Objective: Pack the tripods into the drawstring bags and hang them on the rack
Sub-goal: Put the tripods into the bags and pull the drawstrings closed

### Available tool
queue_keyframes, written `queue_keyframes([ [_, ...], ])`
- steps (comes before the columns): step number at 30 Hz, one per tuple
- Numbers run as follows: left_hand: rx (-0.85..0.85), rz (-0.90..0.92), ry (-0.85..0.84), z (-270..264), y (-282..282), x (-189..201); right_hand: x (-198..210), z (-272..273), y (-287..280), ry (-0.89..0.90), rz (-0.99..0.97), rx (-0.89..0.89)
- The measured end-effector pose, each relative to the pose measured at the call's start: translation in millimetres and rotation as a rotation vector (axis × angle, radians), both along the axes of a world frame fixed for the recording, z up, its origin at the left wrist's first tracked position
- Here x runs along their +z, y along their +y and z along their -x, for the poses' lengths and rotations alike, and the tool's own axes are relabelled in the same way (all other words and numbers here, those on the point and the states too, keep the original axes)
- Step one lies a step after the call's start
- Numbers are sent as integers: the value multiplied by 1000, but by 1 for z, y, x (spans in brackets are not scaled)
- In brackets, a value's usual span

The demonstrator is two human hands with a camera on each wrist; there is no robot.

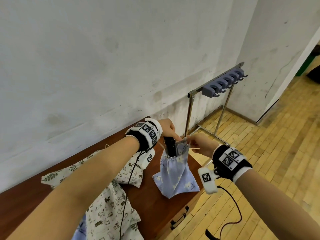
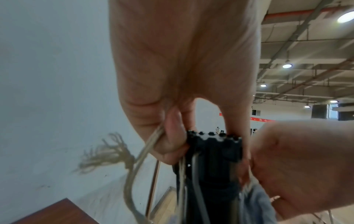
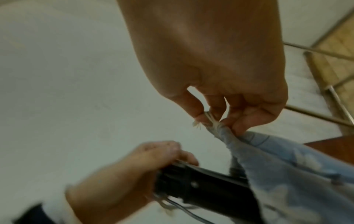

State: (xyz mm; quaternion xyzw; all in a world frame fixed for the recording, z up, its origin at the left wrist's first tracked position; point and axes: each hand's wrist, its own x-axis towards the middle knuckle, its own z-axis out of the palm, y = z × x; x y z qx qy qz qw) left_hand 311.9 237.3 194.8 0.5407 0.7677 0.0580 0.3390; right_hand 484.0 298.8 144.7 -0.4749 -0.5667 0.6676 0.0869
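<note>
A folded black tripod [image 1: 50, 147] stands partly inside a light blue drawstring bag [image 1: 174, 175] with white flowers, held up over the brown table [image 1: 152, 201]. My left hand [image 1: 168, 129] grips the tripod's top [image 2: 214, 145] and a beige drawstring [image 2: 134, 174]. My right hand [image 1: 199, 142] pinches the bag's rim and cord [image 3: 212, 122] on the other side. The tripod's lower part is hidden in the bag [image 3: 287, 174]. The metal rack [image 1: 223, 84] with grey hooks stands behind the table, by the wall.
Several more printed cloth bags [image 1: 107, 196] lie on the table under my left forearm. A drawer handle [image 1: 180, 218] shows on the table's front. Wooden floor [image 1: 268, 161] spreads to the right. A white wall [image 1: 86, 58] stands close behind.
</note>
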Motion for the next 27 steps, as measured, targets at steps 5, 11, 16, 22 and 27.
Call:
queue_keyframes([
  [5,10,-71,26,-2,1,-6,19,5,-5,22,118,40],
  [11,76,-95,31,9,2,-2,10,-6,-15,177,391,61],
  [16,30,-70,-74,10,4,-4,5,9,-20,272,236,-11],
  [22,-7,-129,-126,17,8,9,10,7,-20,395,324,-28],
  [27,-127,-24,-92,9,3,1,25,1,-16,313,267,-73],
])
